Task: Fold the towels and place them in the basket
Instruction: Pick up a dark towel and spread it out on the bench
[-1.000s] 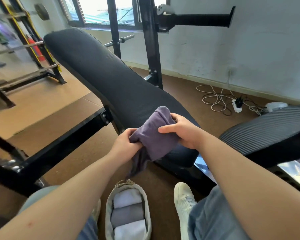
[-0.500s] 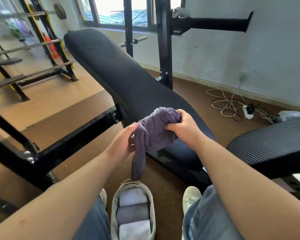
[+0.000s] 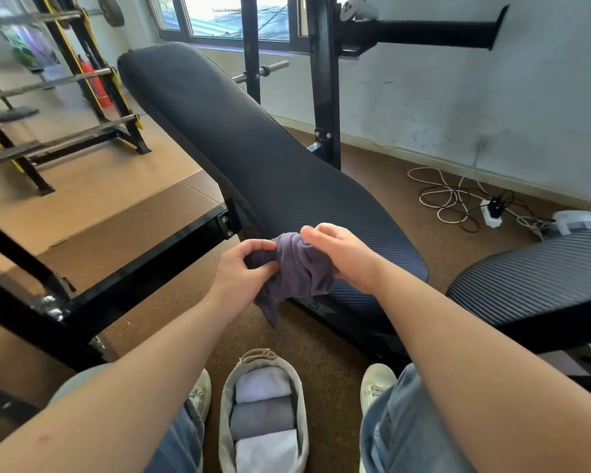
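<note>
Purple towel point(image 3: 297, 268) bunched between the hands — left hand point(image 3: 243, 268) pinches its 9 o'clock edge, right hand point(image 3: 342, 254) grips at 3 — hanging tail shorter than before

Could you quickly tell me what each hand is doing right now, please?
Left hand: pinching the purple towel.
Right hand: gripping the same towel.

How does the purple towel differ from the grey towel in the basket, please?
The purple towel is bunched, one corner dangling; the grey towel is neatly folded. The purple towel is gripped by the left hand and right hand; the grey towel lies in the basket between two white towels. Both are cloth.
</note>
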